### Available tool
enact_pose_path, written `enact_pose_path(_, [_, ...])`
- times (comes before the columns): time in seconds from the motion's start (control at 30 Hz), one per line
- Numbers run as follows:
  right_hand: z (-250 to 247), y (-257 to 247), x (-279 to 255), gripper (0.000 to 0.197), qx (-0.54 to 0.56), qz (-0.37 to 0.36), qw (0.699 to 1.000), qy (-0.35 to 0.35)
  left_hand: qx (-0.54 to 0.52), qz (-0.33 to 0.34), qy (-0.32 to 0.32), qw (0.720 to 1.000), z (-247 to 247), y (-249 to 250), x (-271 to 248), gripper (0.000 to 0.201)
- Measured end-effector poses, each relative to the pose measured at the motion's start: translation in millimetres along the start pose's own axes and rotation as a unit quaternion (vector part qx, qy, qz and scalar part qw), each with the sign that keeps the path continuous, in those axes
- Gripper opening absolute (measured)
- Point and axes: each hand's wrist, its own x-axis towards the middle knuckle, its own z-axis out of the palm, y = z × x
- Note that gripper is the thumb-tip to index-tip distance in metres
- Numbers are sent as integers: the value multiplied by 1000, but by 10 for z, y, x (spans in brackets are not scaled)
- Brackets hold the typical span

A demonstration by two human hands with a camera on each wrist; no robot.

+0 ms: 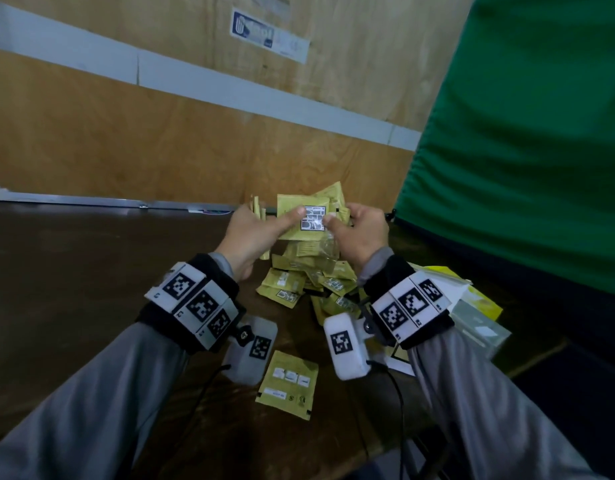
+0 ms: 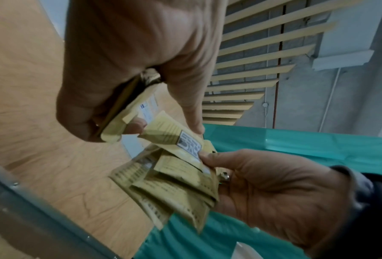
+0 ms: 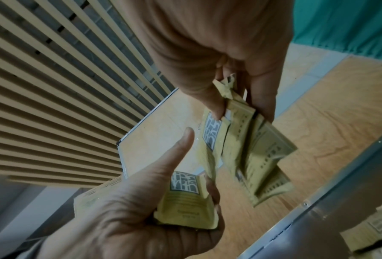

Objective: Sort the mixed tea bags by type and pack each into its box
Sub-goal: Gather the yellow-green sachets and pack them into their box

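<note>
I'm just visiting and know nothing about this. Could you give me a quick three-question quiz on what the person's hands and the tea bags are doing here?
1. True or false: both hands hold tea bags above the table.
2. Where does the lone tea bag lie? A) between the forearms B) inside a box C) on the green cloth
3. Fill in: the loose pile lies ____ the raised hands.

Key: 1 true: left hand, right hand. 2 A. 3 below.

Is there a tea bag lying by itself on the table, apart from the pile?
Yes, one yellow tea bag lies flat alone on the table, nearer the person than the pile.
</note>
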Motion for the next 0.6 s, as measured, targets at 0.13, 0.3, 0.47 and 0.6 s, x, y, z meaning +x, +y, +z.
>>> enact_pose_path(0.13, [43,54,1,18,56,16,998,-1,-23,29,26,999,35,-16,-29,71])
enact_pose_path(0.3, [102,107,-68,17,85,-9,996,-21,-75,4,83,994,95,-34,-72,66])
enact_pose_path(0.47, [124,263,-6,8,86,20,996,-5,-165,-57,60,983,77,21,-51,86])
enact_pose_path(0.6, [112,366,56,3,107,65,992,4,-206,-25,57,977,10,91,-44,33])
